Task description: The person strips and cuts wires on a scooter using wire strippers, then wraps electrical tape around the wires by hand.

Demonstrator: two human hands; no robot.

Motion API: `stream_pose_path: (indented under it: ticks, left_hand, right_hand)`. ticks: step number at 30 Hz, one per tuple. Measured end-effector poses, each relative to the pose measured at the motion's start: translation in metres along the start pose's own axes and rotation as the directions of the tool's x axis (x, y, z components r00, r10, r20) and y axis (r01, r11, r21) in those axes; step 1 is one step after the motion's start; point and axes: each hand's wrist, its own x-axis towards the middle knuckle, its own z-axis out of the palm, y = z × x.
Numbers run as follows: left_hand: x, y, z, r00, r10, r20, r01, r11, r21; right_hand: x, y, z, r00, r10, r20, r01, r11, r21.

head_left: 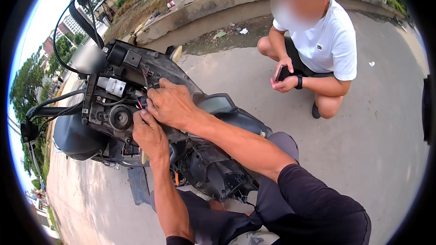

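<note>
A scooter with its front panel off stands before me, its black inner frame [159,63] bare. My left hand [151,134] is closed, thumb and finger pinched at the lower end of thin red and black wires [140,103]. Against it, my right hand [170,103] is closed around the upper part of the same wires, its fingers hiding much of them. Just left of my fingers sits a round black horn [120,117]. Above the horn is a silver-white boxy part [112,86] with cables beside it.
A person in a white shirt [334,41] squats at the right, holding a dark phone [282,73]. Behind runs a low concrete kerb [204,11]. The scooter's dark seat [79,136] is at left, and a flat grey panel [138,185] lies on the ground.
</note>
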Motion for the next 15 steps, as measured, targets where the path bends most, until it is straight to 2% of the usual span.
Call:
stream_pose_path:
  ticks: [3, 6, 11, 14, 15]
  left_hand:
    - [0.001, 0.000, 0.004, 1.000, 0.002, -0.014, -0.001, 0.998, 0.062]
    - [-0.002, 0.002, 0.009, 0.981, 0.132, -0.139, -0.130, 0.991, 0.022]
    - [0.005, 0.007, -0.004, 0.997, -0.024, 0.078, 0.028, 0.998, -0.051]
    - [0.007, 0.009, -0.005, 0.996, 0.024, 0.082, -0.031, 0.996, 0.081]
    - [0.009, 0.006, -0.003, 0.996, -0.014, 0.092, 0.003, 0.993, 0.119]
  right_hand:
    - [0.004, 0.006, -0.003, 0.995, -0.092, -0.034, 0.089, 0.994, -0.065]
    - [0.004, 0.008, -0.005, 0.990, -0.134, -0.044, 0.126, 0.980, -0.155]
    - [0.004, 0.015, -0.005, 0.987, -0.151, -0.051, 0.145, 0.983, -0.116]
    - [0.000, 0.015, -0.007, 0.993, -0.115, -0.041, 0.112, 0.992, -0.062]
    - [0.000, 0.013, -0.008, 0.995, -0.099, -0.033, 0.097, 0.994, -0.045]
